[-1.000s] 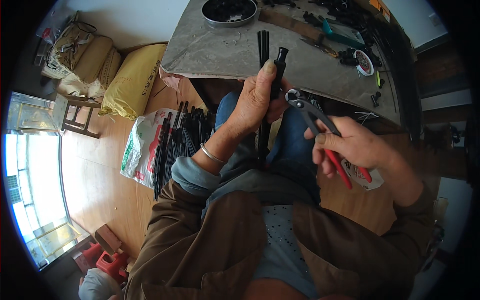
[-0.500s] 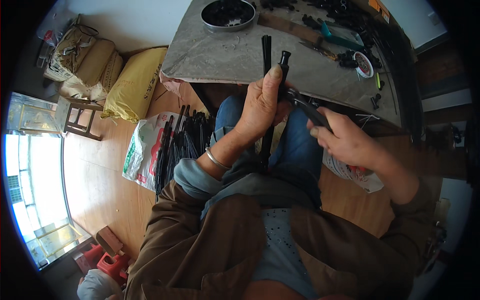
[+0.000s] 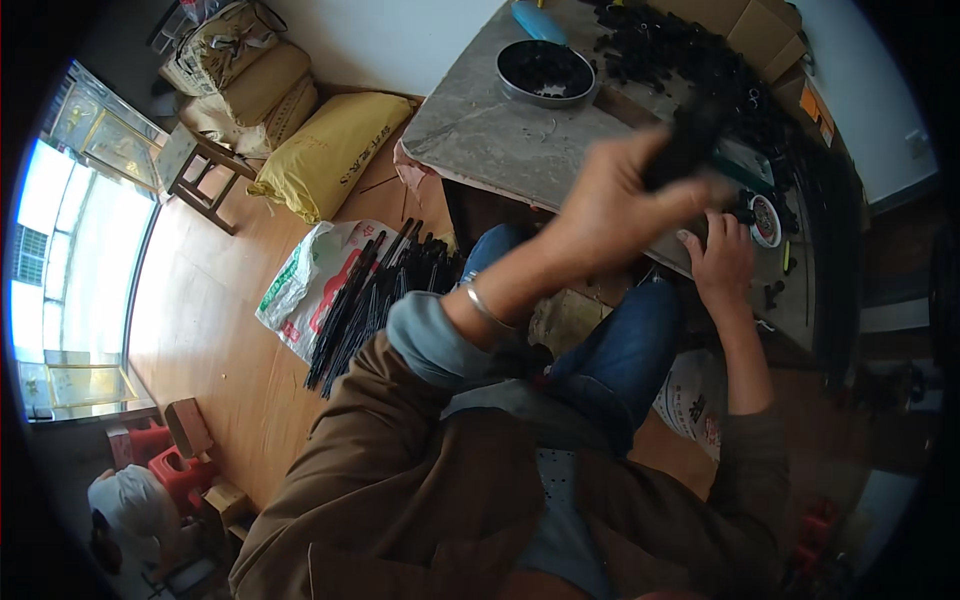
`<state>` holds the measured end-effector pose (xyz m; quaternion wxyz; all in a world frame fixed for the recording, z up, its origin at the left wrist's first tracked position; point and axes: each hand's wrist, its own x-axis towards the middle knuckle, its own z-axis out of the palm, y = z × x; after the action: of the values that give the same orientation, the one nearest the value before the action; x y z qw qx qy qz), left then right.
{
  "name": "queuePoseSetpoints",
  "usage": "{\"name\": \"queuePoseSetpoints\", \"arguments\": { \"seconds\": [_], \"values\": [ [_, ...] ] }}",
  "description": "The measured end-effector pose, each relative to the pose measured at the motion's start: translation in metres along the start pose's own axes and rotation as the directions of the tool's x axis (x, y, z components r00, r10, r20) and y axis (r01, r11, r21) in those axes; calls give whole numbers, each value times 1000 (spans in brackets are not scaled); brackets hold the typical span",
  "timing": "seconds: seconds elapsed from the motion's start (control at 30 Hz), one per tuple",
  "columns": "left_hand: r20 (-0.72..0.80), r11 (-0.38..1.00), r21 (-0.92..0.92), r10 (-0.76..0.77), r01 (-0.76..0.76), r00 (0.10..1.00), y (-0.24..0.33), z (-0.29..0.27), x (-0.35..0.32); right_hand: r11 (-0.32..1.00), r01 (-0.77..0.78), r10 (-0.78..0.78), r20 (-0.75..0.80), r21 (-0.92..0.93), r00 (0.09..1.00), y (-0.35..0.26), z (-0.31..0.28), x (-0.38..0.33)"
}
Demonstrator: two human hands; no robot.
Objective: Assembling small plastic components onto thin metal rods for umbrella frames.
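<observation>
My left hand is raised over the front of the grey table, smeared by motion. Its fingers wrap a black rod bundle, which is too blurred to show detail; its lower part is hidden behind the hand and forearm. Beyond it, my right hand rests at the table's right front edge, fingers forward and thumb apart, with no tool visible in it. A round white tub of small bits stands just past its fingertips, near a teal tray.
A round metal pan of black parts sits on the table, with heaped black pieces behind. More black rods lie on a white sack on the floor at left. A yellow sack and a wooden stool stand farther left.
My left hand has moved right and up with the black rods. My right hand has gone forward to the table edge, and the dark-handled tool it held is out of sight. The view has shifted.
</observation>
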<state>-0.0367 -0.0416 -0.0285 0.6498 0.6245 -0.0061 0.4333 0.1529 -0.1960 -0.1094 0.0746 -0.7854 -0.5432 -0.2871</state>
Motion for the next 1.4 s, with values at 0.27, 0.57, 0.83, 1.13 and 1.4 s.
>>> {"name": "queuePoseSetpoints", "arguments": {
  "seconds": [0.27, 0.57, 0.83, 1.13, 1.4],
  "values": [
    [-511, 808, -588, -397, 27, 762, 5, -104, -3, -524, -724, -380, 638, 447, 670, -92, -42, -87],
    [387, 201, -384, -851, 901, 355, -66, 14, -135, -523, -314, 546, 594, 793, 590, 8, -72, -117],
    [203, 994, 104, 13, -35, 979, -16, 53, -70, 528, -476, 350, 330, 703, 877, -42, -4, -86],
    [9, 928, 301, -236, 222, 972, -28, -10, -71, 508, -445, 160, 426, 738, 890, -134, 14, -69],
    [96, 931, 283, -267, 231, 959, -30, -27, -60, -210, -474, 240, 515, 855, 823, -122, -24, -27]
  ]
}}
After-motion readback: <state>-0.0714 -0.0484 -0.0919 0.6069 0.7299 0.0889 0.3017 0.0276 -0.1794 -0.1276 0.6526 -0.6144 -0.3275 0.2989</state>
